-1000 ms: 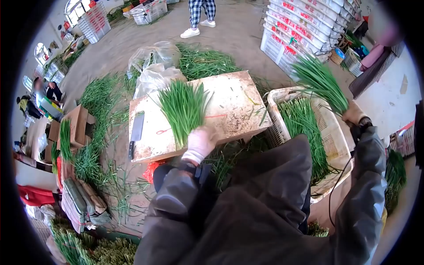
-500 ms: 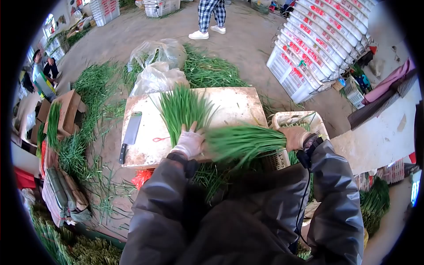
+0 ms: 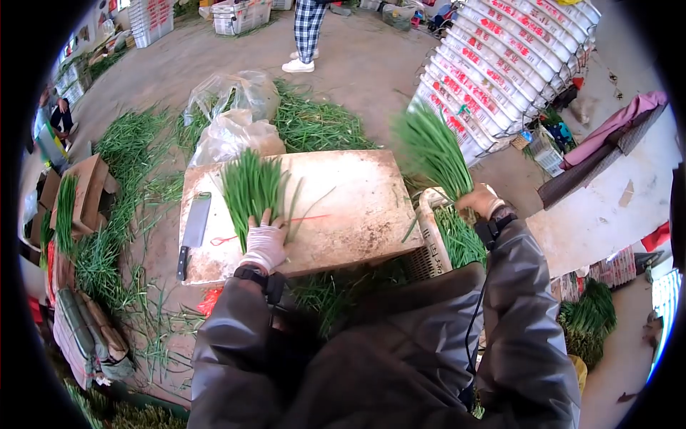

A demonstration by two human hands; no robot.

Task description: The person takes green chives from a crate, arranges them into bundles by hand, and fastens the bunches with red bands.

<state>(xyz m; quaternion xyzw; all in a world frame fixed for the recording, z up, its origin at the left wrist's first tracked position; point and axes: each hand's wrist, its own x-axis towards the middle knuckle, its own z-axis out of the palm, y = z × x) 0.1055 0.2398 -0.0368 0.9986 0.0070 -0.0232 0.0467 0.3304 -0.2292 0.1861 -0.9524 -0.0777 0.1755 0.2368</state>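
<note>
Leaves [image 3: 251,187] left of centre lie under the spread left hand [image 3: 265,244], likely so none slip; right hand [image 3: 482,202] grips another bunch [image 3: 434,149].

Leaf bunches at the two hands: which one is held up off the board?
The raised bunch, gripped near one end by the right hand, its tips blurred. The other bunch lies on the board, under the left hand.
</note>
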